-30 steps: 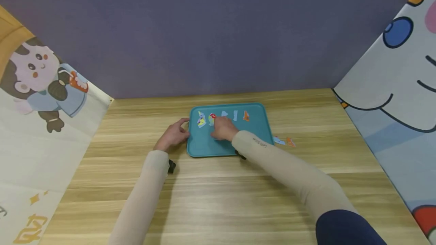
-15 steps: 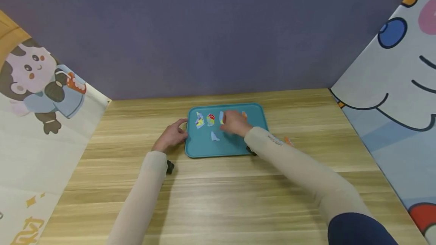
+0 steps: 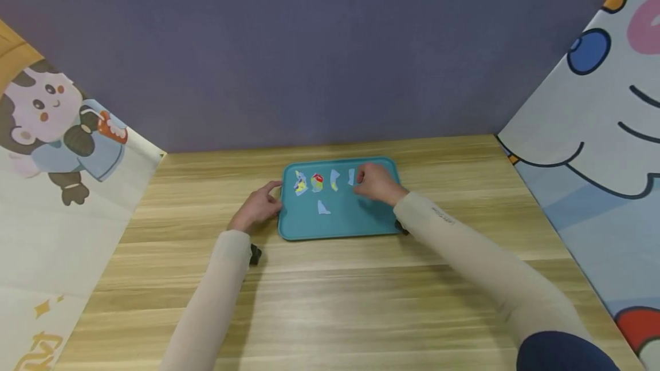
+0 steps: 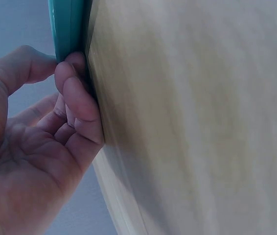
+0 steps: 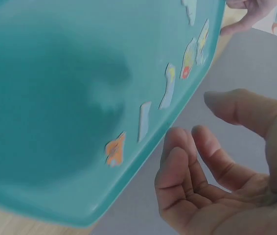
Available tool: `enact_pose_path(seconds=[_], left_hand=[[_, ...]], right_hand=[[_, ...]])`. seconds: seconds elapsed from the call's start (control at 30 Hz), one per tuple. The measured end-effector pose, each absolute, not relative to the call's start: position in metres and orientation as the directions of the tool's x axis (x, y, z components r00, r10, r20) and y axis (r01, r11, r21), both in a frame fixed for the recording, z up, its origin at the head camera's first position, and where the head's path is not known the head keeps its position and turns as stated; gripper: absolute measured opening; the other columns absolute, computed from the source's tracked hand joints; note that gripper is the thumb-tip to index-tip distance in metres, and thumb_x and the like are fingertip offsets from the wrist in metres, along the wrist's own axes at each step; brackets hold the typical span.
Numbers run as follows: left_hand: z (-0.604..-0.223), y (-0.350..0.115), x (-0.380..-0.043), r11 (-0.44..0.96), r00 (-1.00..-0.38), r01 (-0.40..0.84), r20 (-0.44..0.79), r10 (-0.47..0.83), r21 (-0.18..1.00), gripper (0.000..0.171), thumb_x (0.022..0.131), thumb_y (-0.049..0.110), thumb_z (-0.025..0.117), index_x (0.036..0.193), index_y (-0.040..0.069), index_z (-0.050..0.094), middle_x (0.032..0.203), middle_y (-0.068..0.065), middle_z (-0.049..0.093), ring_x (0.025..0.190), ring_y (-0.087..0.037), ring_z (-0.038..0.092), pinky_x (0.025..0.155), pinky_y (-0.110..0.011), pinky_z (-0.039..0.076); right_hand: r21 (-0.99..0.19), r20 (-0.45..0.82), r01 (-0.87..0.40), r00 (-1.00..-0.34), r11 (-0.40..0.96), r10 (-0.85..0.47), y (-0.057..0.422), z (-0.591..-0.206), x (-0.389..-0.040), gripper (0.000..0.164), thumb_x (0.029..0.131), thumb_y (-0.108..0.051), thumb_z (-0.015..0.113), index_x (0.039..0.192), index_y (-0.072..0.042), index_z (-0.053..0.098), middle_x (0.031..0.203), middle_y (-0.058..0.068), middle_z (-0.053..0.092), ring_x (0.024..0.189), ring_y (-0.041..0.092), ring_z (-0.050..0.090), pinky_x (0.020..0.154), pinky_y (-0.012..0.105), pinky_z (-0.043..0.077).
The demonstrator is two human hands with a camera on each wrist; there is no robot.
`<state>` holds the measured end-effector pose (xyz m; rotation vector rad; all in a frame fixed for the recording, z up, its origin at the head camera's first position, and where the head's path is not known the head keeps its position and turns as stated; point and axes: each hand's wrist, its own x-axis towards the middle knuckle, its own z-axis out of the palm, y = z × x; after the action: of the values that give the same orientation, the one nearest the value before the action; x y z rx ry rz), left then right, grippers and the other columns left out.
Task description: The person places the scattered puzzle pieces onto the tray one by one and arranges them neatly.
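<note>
In the head view my left hand (image 3: 256,208) is at the left edge of a teal tray (image 3: 309,228). The left wrist view shows its thumb against the tray rim (image 4: 69,29), its curled fingers low beside it. My right hand (image 3: 378,183) hovers over the tray's right part, fingers bent and apart, nothing between them. Flat printed pieces form a row: a multicoloured piece (image 3: 301,184), a red-yellow piece (image 3: 317,182), a pale yellow-tipped piece (image 3: 334,180), a pale blue strip (image 3: 352,177) and an orange piece (image 5: 115,149). A pale blue piece (image 3: 323,208) lies below the row.
The tray lies on a wood-grain table (image 3: 319,302). Behind rises a dark grey-blue wall (image 3: 330,56); cartoon panels flank both sides, one with a child figure (image 3: 57,125). My right forearm (image 3: 479,262) crosses the table's right side.
My right hand has moved right along the row, uncovering the lower pale blue piece, the yellow-tipped piece and the strip. My left hand stays at the tray's edge. The head view has shifted slightly.
</note>
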<state>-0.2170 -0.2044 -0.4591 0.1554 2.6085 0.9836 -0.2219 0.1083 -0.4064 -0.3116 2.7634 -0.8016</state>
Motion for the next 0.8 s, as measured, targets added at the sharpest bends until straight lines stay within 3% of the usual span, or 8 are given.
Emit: enact_pose_path(seconds=[0.3, 0.53, 0.8], left_hand=[[-0.457, -0.203, -0.216, 0.749, -0.933, -0.024, -0.283, 0.221, 0.662, 0.065, 0.086, 0.01, 0.058, 0.146, 0.012, 0.033, 0.087, -0.012, 0.064, 0.07, -0.018, 0.061, 0.065, -0.032, 0.046], [-0.459, -0.205, -0.216, 0.752, -0.931, -0.019, -0.286, 0.228, 0.659, 0.065, 0.086, 0.01, 0.058, 0.146, 0.012, 0.033, 0.088, -0.012, 0.064, 0.07, -0.018, 0.061, 0.065, -0.031, 0.046], [-0.459, -0.205, -0.216, 0.749, -0.929, -0.024, -0.291, 0.228, 0.662, 0.065, 0.086, 0.011, 0.057, 0.146, 0.012, 0.032, 0.09, -0.013, 0.064, 0.071, -0.019, 0.061, 0.065, -0.032, 0.046]], right_hand=[[-0.52, -0.158, -0.157, -0.948, 0.84, -0.275, 0.143, -0.41, -0.217, 0.021, 0.084, -0.018, 0.068, 0.097, -0.003, 0.062, 0.095, 0.008, 0.06, 0.081, 0.022, 0.055, 0.074, 0.039, 0.044], [-0.539, -0.162, -0.111, -0.959, 0.835, -0.232, 0.166, -0.412, -0.209, 0.024, 0.084, -0.018, 0.07, 0.097, 0.0, 0.062, 0.091, 0.011, 0.059, 0.078, 0.023, 0.055, 0.067, 0.036, 0.046], [-0.529, -0.164, -0.147, -0.949, 0.836, -0.271, 0.191, -0.41, -0.205, 0.027, 0.086, -0.015, 0.067, 0.106, 0.002, 0.061, 0.094, 0.011, 0.06, 0.085, 0.025, 0.056, 0.076, 0.04, 0.046]])
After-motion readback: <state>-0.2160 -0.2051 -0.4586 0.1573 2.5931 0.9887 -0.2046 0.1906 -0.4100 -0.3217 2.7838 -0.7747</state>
